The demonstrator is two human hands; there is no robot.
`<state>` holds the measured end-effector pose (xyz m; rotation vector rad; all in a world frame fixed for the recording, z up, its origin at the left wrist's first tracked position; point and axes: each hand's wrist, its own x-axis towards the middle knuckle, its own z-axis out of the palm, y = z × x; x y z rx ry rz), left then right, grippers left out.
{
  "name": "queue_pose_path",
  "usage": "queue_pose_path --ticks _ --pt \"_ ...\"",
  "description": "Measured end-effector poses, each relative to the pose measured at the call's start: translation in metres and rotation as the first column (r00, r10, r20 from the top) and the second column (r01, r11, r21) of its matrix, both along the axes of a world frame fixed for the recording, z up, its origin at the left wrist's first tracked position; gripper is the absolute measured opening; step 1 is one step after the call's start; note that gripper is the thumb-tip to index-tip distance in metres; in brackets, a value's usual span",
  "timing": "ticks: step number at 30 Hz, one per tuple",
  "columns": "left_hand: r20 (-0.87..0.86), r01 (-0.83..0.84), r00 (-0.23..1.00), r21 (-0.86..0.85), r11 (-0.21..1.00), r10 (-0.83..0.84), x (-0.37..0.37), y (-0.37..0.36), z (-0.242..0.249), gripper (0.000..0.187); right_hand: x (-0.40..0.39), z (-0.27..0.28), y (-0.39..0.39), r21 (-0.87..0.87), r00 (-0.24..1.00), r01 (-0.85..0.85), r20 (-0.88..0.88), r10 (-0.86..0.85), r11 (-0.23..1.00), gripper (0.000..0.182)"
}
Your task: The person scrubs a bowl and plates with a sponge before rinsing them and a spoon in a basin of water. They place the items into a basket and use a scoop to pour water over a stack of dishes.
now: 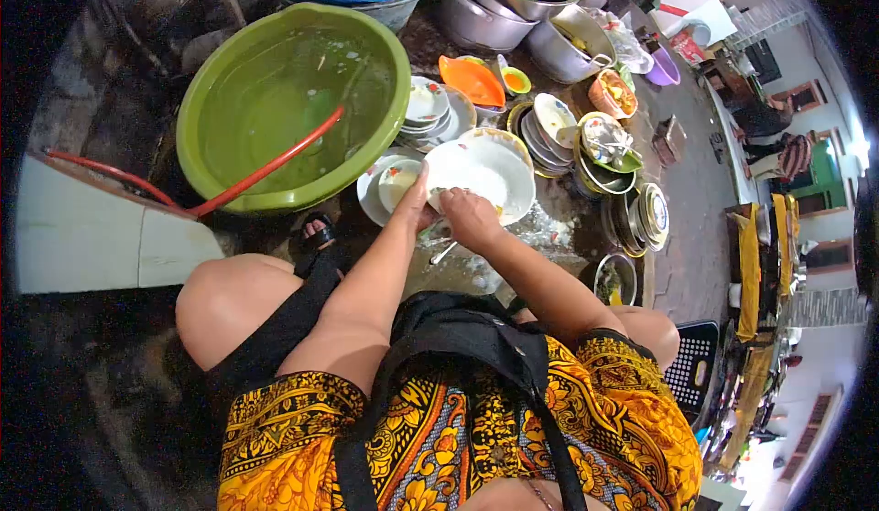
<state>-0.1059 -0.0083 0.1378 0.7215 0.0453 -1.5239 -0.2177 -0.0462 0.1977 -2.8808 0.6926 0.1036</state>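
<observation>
A white plate (485, 168) with a patterned rim is tilted in front of me. My left hand (417, 201) grips its near left edge. My right hand (471, 218) is closed against the plate's near inner side; a small greyish thing shows at its fingertips, too hidden to name. Just left of the plate is a white bowl (397, 181) with soap suds inside. Beneath my hands a spoon (444, 252) lies on the wet, sudsy ground. Behind the plate stands a stack of small white dishes (425, 103).
A large green basin (392, 135) of water with a red hose (275, 163) stands at left. Stacked plates (558, 122), an orange dish (472, 81), aluminium pots (476, 21) and a colander-like orange basket (612, 94) spread behind and right. A person (792, 158) is at far right.
</observation>
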Motion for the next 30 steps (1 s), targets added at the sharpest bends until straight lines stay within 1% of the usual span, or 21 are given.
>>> queue_pose_path --ticks 1,3,4,5,7,8,9,11,13,14,15,16,17,19,20,23,25,26,27,29,30 --pt "0.000 0.016 1.000 -0.017 1.000 -0.016 0.001 -0.002 0.005 0.065 0.003 0.013 -0.001 -0.017 1.000 0.016 0.000 -0.016 1.000 0.020" --pt "-0.232 -0.031 0.972 -0.244 0.969 -0.027 0.001 -0.006 0.011 0.072 0.006 0.037 -0.007 0.141 0.991 0.087 0.090 -0.100 0.986 0.017" --pt "-0.193 -0.090 0.981 -0.309 0.947 0.030 -0.004 -0.009 0.015 0.082 0.006 0.040 -0.015 0.144 0.981 0.110 0.144 -0.131 0.983 0.027" --pt "-0.124 -0.117 0.988 -0.235 0.965 0.089 -0.009 -0.008 0.016 0.082 -0.001 0.046 -0.024 0.126 0.977 0.132 0.148 -0.151 0.983 0.027" --pt "-0.298 -0.020 0.952 -0.305 0.952 -0.075 -0.011 -0.020 -0.012 0.080 -0.010 0.076 -0.033 0.409 0.912 0.129 0.308 -0.270 0.903 0.044" --pt "-0.293 -0.004 0.952 -0.310 0.951 -0.091 -0.011 -0.021 -0.023 0.080 -0.019 0.055 -0.057 0.700 0.854 0.127 0.283 -0.437 0.703 0.052" --pt "-0.232 -0.006 0.972 -0.221 0.975 -0.046 -0.011 -0.018 -0.027 0.070 -0.023 0.058 -0.060 0.857 0.740 0.152 0.232 -0.632 0.492 0.051" --pt "-0.163 -0.024 0.987 -0.126 0.992 0.003 -0.007 -0.014 -0.036 0.061 -0.033 0.066 -0.069 0.953 0.589 -0.035 0.263 -0.764 0.301 0.044" --pt "-0.223 -0.079 0.972 -0.036 0.996 0.069 -0.002 -0.010 -0.044 0.046 -0.043 0.052 -0.092 0.994 0.431 -0.043 0.110 -0.895 0.101 0.041" --pt "-0.216 -0.115 0.971 -0.035 0.993 0.104 -0.001 -0.009 -0.042 0.042 -0.047 0.041 -0.093 0.972 0.271 0.000 0.227 -0.935 0.236 0.035" --pt "-0.214 -0.118 0.970 -0.021 0.993 0.111 0.002 -0.007 -0.036 0.042 -0.063 -0.009 -0.119 0.850 0.233 0.242 0.418 -0.878 0.469 0.032" --pt "-0.167 -0.105 0.982 -0.088 0.991 0.089 0.005 -0.008 -0.031 0.043 -0.061 -0.009 -0.109 0.657 0.248 0.515 0.501 -0.829 0.551 0.030" --pt "-0.118 -0.086 0.991 -0.157 0.984 0.068 0.008 -0.011 -0.027 0.045 -0.060 -0.009 -0.097 0.386 0.292 0.731 0.568 -0.769 0.563 0.028" --pt "-0.131 -0.107 0.987 -0.110 0.988 0.092 0.010 -0.024 -0.031 0.045 -0.060 -0.023 -0.079 0.064 0.490 0.729 0.647 -0.584 0.682 0.029" --pt "-0.112 -0.126 0.987 -0.126 0.984 0.112 0.010 -0.032 -0.040 0.045 -0.055 -0.031 -0.067 0.112 0.505 0.734 0.571 -0.648 0.670 0.030" --pt "-0.103 -0.164 0.983 -0.083 0.983 0.155 0.003 -0.039 -0.030 0.041 -0.035 -0.035 -0.025 -0.109 0.735 0.406 0.629 -0.254 0.907 0.040" --pt "0.104 -0.084 0.991 0.044 0.995 0.079 -0.002 -0.043 -0.027 0.040 -0.009 -0.021 -0.011 -0.092 0.764 0.216 0.636 -0.109 0.972 0.044" --pt "0.008 -0.122 0.992 -0.110 0.986 0.124 -0.007 -0.043 -0.026 0.039 0.001 -0.017 -0.012 -0.118 0.815 0.256 0.559 -0.149 0.959 0.045" --pt "0.010 -0.116 0.993 -0.106 0.988 0.118 -0.010 -0.040 -0.016 0.039 0.010 -0.015 -0.020 -0.145 0.856 0.294 0.480 -0.193 0.945 0.046" --pt "0.221 -0.022 0.975 -0.070 0.997 0.037 -0.011 -0.036 0.011 0.039 0.021 -0.026 -0.070 0.094 0.727 0.316 0.615 -0.305 0.944 0.029" --pt "0.185 0.005 0.982 -0.146 0.989 0.022 -0.012 -0.043 0.002 0.038 0.019 -0.019 -0.095 0.108 0.753 0.328 0.571 -0.329 0.939 0.028"
